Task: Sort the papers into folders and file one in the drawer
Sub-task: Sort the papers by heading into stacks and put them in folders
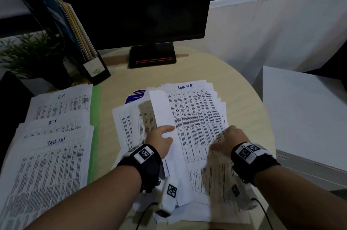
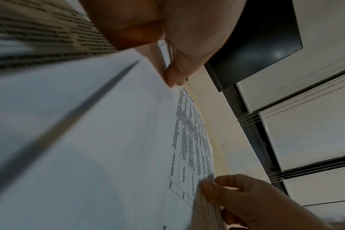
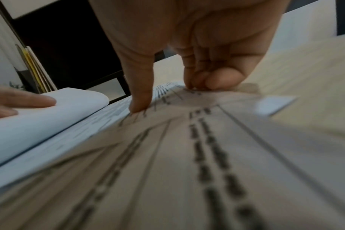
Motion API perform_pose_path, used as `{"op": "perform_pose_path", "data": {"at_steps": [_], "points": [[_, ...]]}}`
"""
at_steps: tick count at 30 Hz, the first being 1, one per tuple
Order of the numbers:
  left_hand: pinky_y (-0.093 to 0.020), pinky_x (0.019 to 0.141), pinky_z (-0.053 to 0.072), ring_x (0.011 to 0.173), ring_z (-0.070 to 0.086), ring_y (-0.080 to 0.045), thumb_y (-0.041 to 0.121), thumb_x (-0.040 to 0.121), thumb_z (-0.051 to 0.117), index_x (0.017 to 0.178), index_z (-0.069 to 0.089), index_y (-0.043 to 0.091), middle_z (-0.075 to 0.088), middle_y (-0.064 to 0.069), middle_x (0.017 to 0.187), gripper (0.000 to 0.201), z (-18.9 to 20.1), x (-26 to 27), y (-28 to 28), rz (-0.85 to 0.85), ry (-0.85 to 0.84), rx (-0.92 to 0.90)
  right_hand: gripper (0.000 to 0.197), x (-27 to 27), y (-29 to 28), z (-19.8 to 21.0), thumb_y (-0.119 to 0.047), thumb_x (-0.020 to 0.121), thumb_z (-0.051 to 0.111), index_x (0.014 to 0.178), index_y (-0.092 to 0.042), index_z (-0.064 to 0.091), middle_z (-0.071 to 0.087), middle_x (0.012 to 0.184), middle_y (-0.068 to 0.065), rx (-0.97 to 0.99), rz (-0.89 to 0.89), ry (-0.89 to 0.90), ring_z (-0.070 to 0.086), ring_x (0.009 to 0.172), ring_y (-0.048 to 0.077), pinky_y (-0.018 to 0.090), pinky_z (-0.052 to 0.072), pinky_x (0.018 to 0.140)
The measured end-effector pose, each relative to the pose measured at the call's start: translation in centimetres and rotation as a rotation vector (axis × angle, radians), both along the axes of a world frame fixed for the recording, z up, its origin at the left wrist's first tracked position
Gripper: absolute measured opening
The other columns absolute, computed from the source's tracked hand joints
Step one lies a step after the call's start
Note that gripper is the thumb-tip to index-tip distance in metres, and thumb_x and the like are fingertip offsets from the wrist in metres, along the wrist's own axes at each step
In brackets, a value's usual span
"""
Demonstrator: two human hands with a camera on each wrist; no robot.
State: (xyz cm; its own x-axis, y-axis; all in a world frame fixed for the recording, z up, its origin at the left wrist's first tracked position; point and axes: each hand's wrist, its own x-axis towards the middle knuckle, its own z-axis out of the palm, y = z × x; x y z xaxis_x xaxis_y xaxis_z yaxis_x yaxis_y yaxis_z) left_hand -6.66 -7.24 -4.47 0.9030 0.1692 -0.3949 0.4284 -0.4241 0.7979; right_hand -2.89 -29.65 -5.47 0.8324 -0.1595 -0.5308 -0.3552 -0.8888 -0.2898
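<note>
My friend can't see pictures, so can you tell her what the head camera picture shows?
Two hands sort a messy pile of printed papers on a round table: the left hand holds a curled-back sheet, the right hand presses on the pile. Sorted stacks lie left; a dark monitor stands behind.

Both forearms reached forward, bare, each with a black wrist strap carrying white tag markers. Left hand [image 1: 161,140] lay thumb-side up, thumb and fingers pinching a lifted sheet's edge. Right hand [image 1: 231,136] was knuckles up, index finger [image 3: 141,87] extended down and pressing with its tip, the other fingers curled with tips also down.
</note>
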Motion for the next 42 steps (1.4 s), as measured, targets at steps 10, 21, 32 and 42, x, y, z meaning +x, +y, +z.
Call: {"op": "perform_pose_path", "data": {"at_steps": [10, 21, 32, 42], "points": [[-0.022, 0.043, 0.037, 0.043, 0.040, -0.015, 0.004, 0.093, 0.049, 0.125, 0.057, 0.026, 0.055, 0.009, 0.073, 0.039, -0.1, 0.4, 0.6, 0.074, -0.004, 0.033, 0.103, 0.3, 1.6, 0.5, -0.054, 0.054, 0.085, 0.130, -0.010, 0.031, 0.039, 0.131, 0.013, -0.081, -0.048, -0.043, 0.047, 0.118, 0.033, 0.042, 0.044, 0.098], [-0.017, 0.036, 0.033, 0.040, 0.038, -0.011, 0.004, 0.093, 0.050, 0.122, 0.058, 0.026, 0.060, 0.004, 0.081, 0.038, 0.7, 0.6, 0.8, 0.114, -0.024, 0.001, 0.096, 0.8, 1.2, 0.4, -0.064, 0.058, 0.077, 0.128, -0.012, 0.036, 0.043, 0.128, 0.011, -0.239, 0.095, -0.062, 0.042, 0.119, 0.030, 0.041, 0.035, 0.102], [-0.015, 0.035, 0.034, 0.042, 0.038, -0.010, 0.000, 0.093, 0.048, 0.122, 0.060, 0.022, 0.057, 0.008, 0.079, 0.038, 1.6, 0.2, 1.4, 0.148, -0.034, -0.030, 0.068, 1.1, -0.1, 1.3, -0.033, 0.071, 0.081, 0.122, -0.006, 0.045, 0.055, 0.121, 0.010, -0.036, 0.101, 0.004, 0.055, 0.110, 0.027, 0.029, 0.045, 0.082], [-0.016, 0.034, 0.030, 0.026, 0.031, -0.003, 0.002, 0.093, 0.048, 0.118, 0.061, 0.023, 0.056, -0.004, 0.070, 0.035, 3.0, 1.3, 2.4, 0.222, -0.071, -0.086, 0.032, 0.2, -0.3, 3.3, -0.020, 0.093, 0.054, 0.121, -0.007, 0.045, 0.063, 0.104, 0.019, 0.096, 0.074, -0.338, 0.061, 0.090, 0.035, 0.032, 0.044, 0.069]]}}
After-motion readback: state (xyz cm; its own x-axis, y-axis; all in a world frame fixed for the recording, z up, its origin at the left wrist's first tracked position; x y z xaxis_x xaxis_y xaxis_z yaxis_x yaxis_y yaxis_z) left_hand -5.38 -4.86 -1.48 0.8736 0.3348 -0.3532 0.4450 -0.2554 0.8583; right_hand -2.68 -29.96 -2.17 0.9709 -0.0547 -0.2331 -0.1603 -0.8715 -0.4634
